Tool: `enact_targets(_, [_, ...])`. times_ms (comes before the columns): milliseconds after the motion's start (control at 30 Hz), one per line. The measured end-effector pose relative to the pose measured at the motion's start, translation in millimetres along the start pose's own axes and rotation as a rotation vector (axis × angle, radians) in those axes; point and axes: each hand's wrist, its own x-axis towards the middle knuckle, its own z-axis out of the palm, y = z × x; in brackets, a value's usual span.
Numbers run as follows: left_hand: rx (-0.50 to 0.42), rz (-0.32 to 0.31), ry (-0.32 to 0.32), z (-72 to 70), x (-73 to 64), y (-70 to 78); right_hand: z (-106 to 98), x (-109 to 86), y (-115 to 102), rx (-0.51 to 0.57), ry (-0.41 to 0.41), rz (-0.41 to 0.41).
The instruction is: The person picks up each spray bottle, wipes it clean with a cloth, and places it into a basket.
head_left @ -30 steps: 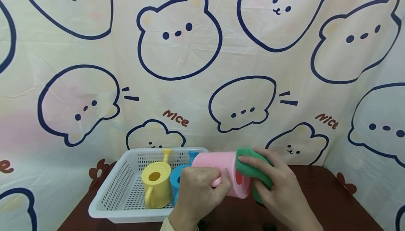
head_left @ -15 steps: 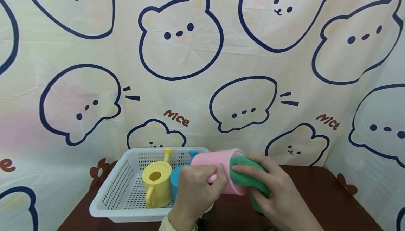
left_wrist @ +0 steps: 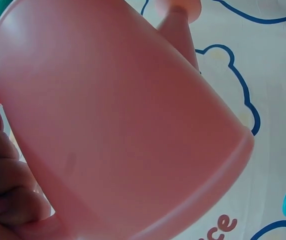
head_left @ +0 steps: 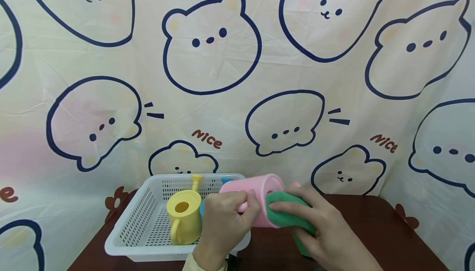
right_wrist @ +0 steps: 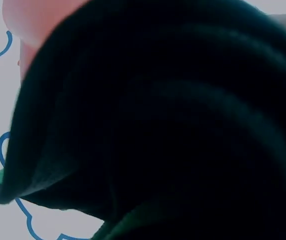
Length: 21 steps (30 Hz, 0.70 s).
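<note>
A pink watering can [head_left: 248, 186] lies tipped on its side in the air, its top end facing right. My left hand [head_left: 226, 217] grips its handle, and in the left wrist view the curled fingers [left_wrist: 10, 175] wrap that handle beside the pink body [left_wrist: 108, 110]. With my right hand [head_left: 326, 229] I hold a folded green cloth [head_left: 287, 209] against the can's top rim. The cloth [right_wrist: 133, 110] fills most of the right wrist view, dark and close, hiding the fingers there. The can's spout [left_wrist: 180, 37] points away from the handle.
A white perforated basket [head_left: 130, 221] stands on the dark brown table [head_left: 371, 221] at left. Inside it are a yellow watering can [head_left: 185, 217] and a blue one [head_left: 226, 179], mostly hidden behind my left hand and the pink can. A cartoon-printed curtain [head_left: 222, 114] hangs behind.
The pink can has shifted slightly left and turned in my left hand, so its spout tip now shows behind my right hand. The green cloth has moved down and left along the rim.
</note>
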Motion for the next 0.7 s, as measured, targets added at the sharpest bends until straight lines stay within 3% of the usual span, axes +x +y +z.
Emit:
enact_targets(300, [-0.025, 0.03, 0.018, 3.8, -0.8, -0.6, -3.7, -5.5, 5.8, -0.079, -0.027, 0.157])
enact_targets(700, [-0.103, 0.009, -0.048, 2.2, -0.1, 7.1, -3.0, -1.0, 2.0, -0.152, 0.117, 0.16])
